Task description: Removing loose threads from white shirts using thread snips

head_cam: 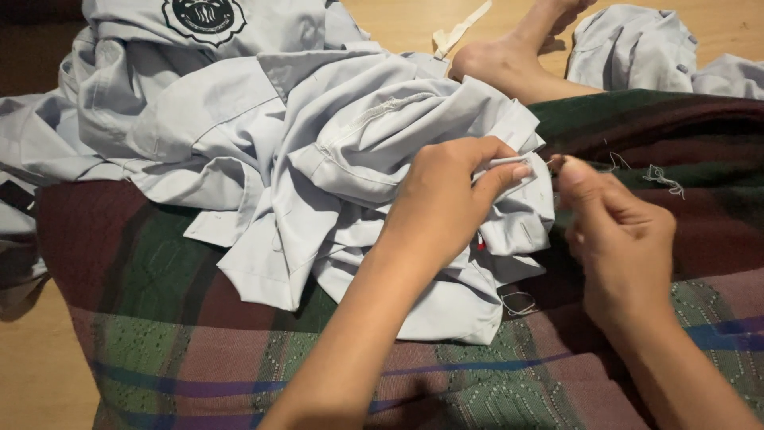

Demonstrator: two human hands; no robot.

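1. Pale grey-blue shirt [318,159]: crumpled in a heap on the person's lap, over a plaid cloth [199,342] of maroon, green and blue. The heap runs lengthwise from upper left to lower right; one folded hem edge points toward the right hand.
2. Left hand [446,203]: lies on the shirt's right end, thumb and forefinger clenched on a fold of the fabric edge.
3. Right hand [617,239]: just beside the shirt edge, fingertips pinched together on what looks like a fine thread; whether a needle is held is too small to tell.
4. Loose thread scraps [664,179]: on the plaid cloth, right of the hands.
5. Bare foot [509,60]: on the wooden floor [398,24] beyond the shirt.
6. Second grey garment [637,44]: upper right, on the floor, apart from the heap.
7. Containers: none in view.
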